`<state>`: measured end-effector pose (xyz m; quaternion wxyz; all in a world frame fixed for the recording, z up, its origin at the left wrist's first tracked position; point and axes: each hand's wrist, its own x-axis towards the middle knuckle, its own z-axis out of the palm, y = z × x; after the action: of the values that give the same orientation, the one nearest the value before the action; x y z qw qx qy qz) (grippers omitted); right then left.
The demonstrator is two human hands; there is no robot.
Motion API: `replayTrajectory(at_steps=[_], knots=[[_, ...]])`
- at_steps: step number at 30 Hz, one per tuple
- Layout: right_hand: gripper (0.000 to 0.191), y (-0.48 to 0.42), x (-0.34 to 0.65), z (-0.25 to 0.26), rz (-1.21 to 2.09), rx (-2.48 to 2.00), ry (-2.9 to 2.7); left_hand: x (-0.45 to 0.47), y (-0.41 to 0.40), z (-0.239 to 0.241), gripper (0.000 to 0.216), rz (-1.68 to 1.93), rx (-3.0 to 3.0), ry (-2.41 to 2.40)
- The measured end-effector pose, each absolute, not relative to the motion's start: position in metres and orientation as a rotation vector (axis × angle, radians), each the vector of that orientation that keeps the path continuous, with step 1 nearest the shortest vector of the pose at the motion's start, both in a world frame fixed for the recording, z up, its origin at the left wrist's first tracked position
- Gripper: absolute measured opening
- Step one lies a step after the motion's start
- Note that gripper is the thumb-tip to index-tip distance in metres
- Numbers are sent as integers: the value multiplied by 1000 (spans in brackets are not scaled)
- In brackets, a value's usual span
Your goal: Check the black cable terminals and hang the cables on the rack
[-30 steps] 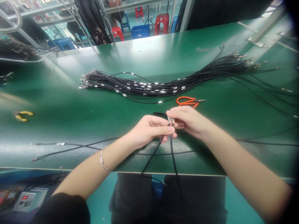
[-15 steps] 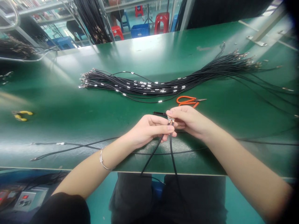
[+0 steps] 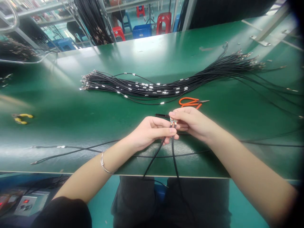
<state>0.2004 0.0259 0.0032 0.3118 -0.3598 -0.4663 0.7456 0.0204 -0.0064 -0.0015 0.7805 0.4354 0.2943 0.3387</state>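
My left hand (image 3: 156, 131) is closed around two black cables (image 3: 174, 152) just below their ends, thumb on top. From there the cables hang down over the table's front edge. My right hand (image 3: 186, 119) pinches the small metallic connector ends (image 3: 173, 121) with thumb and fingertips, right above the left hand. Fine details of the connectors are too small to make out. A slim black tool (image 3: 161, 115) lies on the table just behind the hands, its right end hidden by the fingers. Orange-handled scissors (image 3: 190, 102) rest beyond my right hand.
Across the green table (image 3: 106, 114) lies a large bundle of black cables (image 3: 152, 88) with white labels. Yellow-handled pliers (image 3: 22, 118) sit at the left. Loose cables (image 3: 78, 148) run along the front. A metal bracket (image 3: 263, 39) stands at the back right.
Almost nothing differs. The connector ends are turned very slightly in my fingers, and both hands stay in the same place.
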Motion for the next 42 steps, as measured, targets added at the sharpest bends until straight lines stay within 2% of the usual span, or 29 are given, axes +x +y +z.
replayTrajectory(at_steps=[19,22,25,26,28,31,36,38,42], knots=[[47,29,198,-4,1848,-991,-1253,16,5,-4,30,791,1094,767],[41,38,204,-9,1433,-1183,-1469,18,6,-5,23,851,1014,825],[21,49,218,-12,647,-1428,-1953,19,7,-5,21,882,980,893],[22,51,222,-13,446,-1463,-2095,18,8,-6,23,887,996,908],[26,54,228,-13,280,-1452,-2340,18,9,-6,27,895,1041,917],[28,53,229,-11,305,-1370,-2571,17,9,-6,35,901,1046,906],[26,47,234,-3,237,-1458,-2658,18,8,-3,75,978,999,902],[18,46,238,1,263,-1549,-2642,19,8,-2,76,1012,1008,871],[8,46,244,4,377,-1620,-2612,20,8,-2,63,1027,1003,859]])
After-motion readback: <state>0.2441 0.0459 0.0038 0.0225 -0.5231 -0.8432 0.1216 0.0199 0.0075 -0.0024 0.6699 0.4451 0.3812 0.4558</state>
